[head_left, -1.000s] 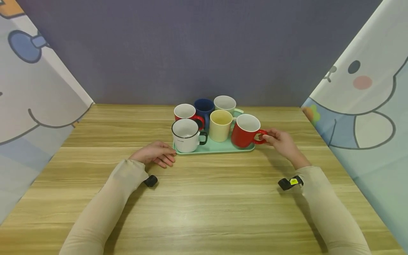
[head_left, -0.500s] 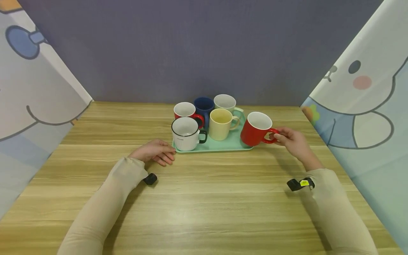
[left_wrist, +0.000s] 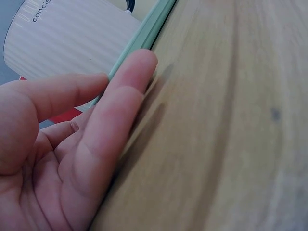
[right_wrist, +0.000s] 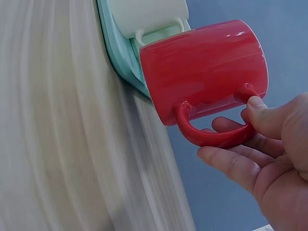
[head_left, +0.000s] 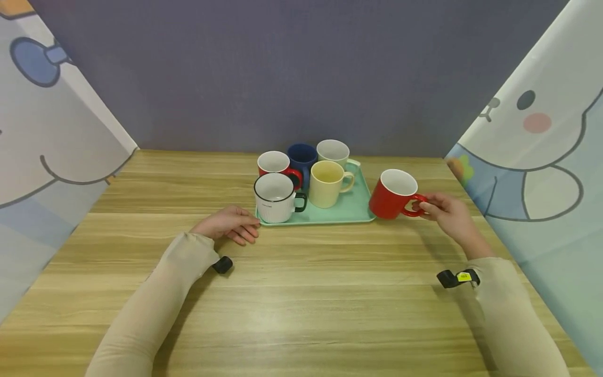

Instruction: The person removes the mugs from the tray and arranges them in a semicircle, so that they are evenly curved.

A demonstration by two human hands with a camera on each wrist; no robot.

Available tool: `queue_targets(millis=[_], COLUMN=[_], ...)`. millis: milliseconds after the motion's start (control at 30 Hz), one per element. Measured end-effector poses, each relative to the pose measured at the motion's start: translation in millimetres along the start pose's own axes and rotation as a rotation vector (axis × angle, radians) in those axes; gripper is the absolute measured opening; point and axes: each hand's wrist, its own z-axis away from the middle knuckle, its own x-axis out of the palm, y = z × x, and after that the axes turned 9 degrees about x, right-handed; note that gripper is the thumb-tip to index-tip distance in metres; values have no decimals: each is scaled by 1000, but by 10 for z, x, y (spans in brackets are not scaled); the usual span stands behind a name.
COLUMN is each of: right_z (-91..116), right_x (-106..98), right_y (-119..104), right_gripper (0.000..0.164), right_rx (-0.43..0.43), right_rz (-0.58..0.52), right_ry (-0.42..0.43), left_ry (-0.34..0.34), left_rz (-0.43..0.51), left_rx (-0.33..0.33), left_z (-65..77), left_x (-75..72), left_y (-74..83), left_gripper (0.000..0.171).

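My right hand holds a red mug with a white inside by its handle, thumb and fingers curled round it. The mug is slightly tilted, off the tray at its front right corner. My left hand rests by the front left corner of the mint-green tray, its fingers fairly straight and touching the rim. Nearest to it on the tray stands a white mug with a black rim and black handle.
Also on the tray are a pale yellow mug, a dark blue mug, a second red mug and an off-white mug. Beneath lies a wooden table; a grey panel rises behind.
My right hand has moved the red mug rightward, from its spot beside the yellow mug to past the tray's right edge. The left hand stays at the tray corner.
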Motion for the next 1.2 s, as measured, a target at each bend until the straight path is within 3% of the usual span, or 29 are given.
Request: queue_targets(millis=[400, 900, 1200], right_z=[152, 175, 172], right_x=[-146, -143, -188], right_y=[144, 279, 311], right_gripper=[26, 25, 23], right_rx=[-21, 19, 1], right_rz=[37, 102, 47], right_ry=[5, -40, -105], left_ry=[12, 18, 14], left_rz=[-13, -22, -19], left_rx=[-12, 1, 5], left_z=[-21, -9, 5], left_x=[38, 17, 15], left_y=[14, -2, -5], left_gripper=[27, 27, 29])
